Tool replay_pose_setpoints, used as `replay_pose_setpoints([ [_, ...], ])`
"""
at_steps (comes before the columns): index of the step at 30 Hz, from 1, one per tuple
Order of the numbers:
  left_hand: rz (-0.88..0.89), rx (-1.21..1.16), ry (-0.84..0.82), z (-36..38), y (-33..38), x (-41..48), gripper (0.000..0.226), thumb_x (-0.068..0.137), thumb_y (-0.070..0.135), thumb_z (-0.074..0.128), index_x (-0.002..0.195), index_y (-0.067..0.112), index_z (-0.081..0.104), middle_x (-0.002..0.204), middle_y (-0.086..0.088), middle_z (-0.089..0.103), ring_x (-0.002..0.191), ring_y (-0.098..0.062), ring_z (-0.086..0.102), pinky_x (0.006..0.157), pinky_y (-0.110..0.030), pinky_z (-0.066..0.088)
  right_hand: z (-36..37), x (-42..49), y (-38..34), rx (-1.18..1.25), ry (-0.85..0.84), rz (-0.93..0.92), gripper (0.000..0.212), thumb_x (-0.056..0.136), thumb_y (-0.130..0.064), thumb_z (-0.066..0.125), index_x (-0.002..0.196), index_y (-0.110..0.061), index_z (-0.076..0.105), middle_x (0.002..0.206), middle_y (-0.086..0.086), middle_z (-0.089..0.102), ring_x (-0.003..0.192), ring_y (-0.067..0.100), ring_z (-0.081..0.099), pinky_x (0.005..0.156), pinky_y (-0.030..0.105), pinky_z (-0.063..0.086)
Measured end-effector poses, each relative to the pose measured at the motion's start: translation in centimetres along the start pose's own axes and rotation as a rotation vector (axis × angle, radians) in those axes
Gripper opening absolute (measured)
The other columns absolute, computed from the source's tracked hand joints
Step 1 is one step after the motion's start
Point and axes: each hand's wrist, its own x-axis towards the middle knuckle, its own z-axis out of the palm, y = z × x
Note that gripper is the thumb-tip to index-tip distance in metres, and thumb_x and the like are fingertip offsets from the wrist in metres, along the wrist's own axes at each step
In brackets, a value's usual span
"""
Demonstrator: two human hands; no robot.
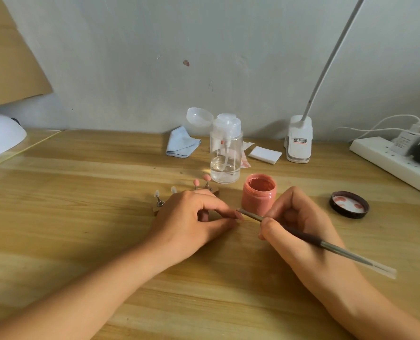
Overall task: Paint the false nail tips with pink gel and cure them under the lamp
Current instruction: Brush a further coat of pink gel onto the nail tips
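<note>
**Brush meets nail tip at the fingers**

The left hand [191,217] pinches what seems a pink nail tip [239,215] between thumb and forefinger. The right hand [299,224], fingers curled round the brush [302,235], touches its end there. The open gel jar [259,192] stands just beyond the fingers.

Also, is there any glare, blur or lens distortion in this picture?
Head view: soft light, faint shadows under the left hand and right hand; a bright glint on the pale wooden table beside the clear plastic pump bottle; the thin metal-handled brush looks blurred at its rear end; wide-angle stretch at the corners.
</note>
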Motion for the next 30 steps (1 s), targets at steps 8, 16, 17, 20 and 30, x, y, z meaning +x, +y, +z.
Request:
replay_pose_setpoints([
  [8,-0.005,0.01,-0.002,-0.02,-0.03,-0.07,0.016,0.077,0.028,0.083,0.085,0.042,0.078,0.076,0.017,0.064,0.059,-0.004,0.043,0.058,-0.022,0.035,0.11,0.01,-0.13,-0.026,0.011,0.003,0.017,0.074,-0.022,0.064,0.077,-0.01,0.053,0.07,0.022,0.062,0.067,0.037,0.054,0.056,0.028,0.038],
  [16,-0.009,-0.003,-0.008,0.04,-0.18,-0.06,0.01,0.078,0.029,0.082,0.086,0.035,0.08,0.076,0.014,0.063,0.059,-0.004,0.043,0.06,-0.022,0.033,-0.09,-0.02,-0.36,0.017,0.033,0.03,0.018,0.079,-0.013,0.068,0.077,-0.004,0.052,0.073,0.028,0.059,0.063,0.035,0.051,0.054,0.028,0.035],
  [17,-0.009,-0.004,-0.01,0.06,-0.18,-0.02,0.01,0.078,0.03,0.081,0.086,0.034,0.08,0.077,0.013,0.063,0.059,-0.004,0.042,0.06,-0.023,0.033,-0.1,-0.03,-0.48,0.022,0.029,0.033,0.02,0.076,-0.015,0.067,0.077,-0.003,0.052,0.072,0.028,0.059,0.061,0.031,0.05,0.054,0.028,0.035],
  [20,-0.003,0.005,-0.015,0.11,-0.17,0.08,0.009,0.078,0.032,0.08,0.087,0.034,0.08,0.076,0.018,0.061,0.059,-0.004,0.043,0.06,-0.023,0.033,-0.16,-0.05,-0.72,0.051,0.024,0.057,0.02,0.068,-0.018,0.06,0.077,-0.002,0.051,0.071,0.029,0.057,0.062,0.024,0.05,0.056,0.03,0.035],
  [30,-0.007,0.037,-0.015,0.13,-0.06,0.06,0.011,0.08,0.026,0.08,0.089,0.031,0.081,0.075,0.022,0.06,0.059,-0.004,0.044,0.06,-0.024,0.034,-0.06,-0.15,-0.68,-0.03,-0.019,0.051,0.019,0.065,-0.017,0.058,0.075,-0.003,0.049,0.07,0.029,0.055,0.057,0.031,0.045,0.053,0.03,0.033],
])
